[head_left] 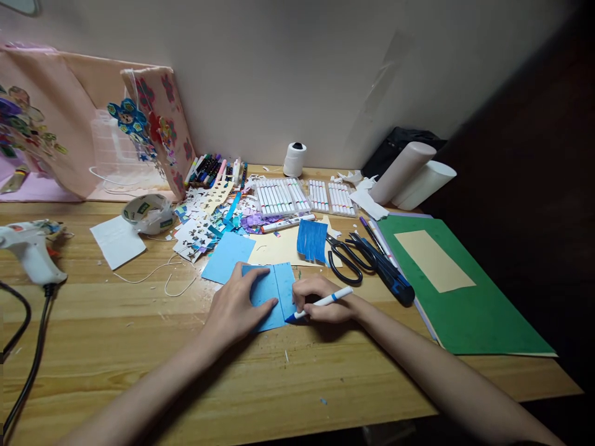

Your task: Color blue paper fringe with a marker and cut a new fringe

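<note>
Pressing flat and open on one light blue paper piece (274, 291) at the centre of the frame, the left hand (237, 306) pins it to the wooden table (139, 347). The right hand (323, 303) is closed around one white marker (320, 303), whose blue tip touches the paper's lower right edge; its long axis runs from lower left to upper right, tip pointing left. A second blue sheet (227, 254) lies just above, a darker fringed blue piece (312, 240) to the upper right. One pair of black scissors (346, 260) lies right of it, two marker trays (304, 197) above, one glue gun (30, 248) at far left
</note>
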Available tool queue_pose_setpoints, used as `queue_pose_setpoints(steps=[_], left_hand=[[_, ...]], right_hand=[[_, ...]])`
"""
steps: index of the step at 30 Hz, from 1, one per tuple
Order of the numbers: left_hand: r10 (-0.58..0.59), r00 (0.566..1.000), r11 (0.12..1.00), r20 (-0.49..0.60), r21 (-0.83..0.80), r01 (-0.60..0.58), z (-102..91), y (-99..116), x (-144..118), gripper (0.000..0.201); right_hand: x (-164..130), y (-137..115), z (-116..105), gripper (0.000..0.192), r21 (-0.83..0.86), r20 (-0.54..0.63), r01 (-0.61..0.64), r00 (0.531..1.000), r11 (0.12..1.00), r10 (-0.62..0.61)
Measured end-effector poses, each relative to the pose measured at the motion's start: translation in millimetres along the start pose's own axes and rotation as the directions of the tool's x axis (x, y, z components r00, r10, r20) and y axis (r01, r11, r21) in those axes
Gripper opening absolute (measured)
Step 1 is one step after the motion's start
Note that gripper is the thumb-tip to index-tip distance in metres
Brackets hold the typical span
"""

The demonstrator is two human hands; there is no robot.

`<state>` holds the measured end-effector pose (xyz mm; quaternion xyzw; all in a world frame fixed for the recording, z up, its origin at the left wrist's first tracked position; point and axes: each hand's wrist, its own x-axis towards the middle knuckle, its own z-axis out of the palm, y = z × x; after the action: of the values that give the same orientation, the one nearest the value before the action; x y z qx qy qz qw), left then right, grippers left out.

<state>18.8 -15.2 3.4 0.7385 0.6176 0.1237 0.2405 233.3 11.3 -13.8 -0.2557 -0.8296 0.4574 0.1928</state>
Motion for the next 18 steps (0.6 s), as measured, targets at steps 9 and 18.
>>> queue_pose_setpoints(steps=[9, 18], left_hand=[[-0.004, 1.0, 1.0, 0.01, -0.012, 0.004, -0.5, 1, 0, 0.049], [0.017, 1.0, 0.999, -0.002, -0.027, -0.017, -0.7, 0, -1, 0.048]], right_hand=[[1, -6, -3, 0.017, 0.114, 0.032, -0.013, 0.999, 0.993, 0.009], [4, -13, -1, 0.019, 0.175, 0.01, -0.097, 0.995, 0.98, 0.097]])
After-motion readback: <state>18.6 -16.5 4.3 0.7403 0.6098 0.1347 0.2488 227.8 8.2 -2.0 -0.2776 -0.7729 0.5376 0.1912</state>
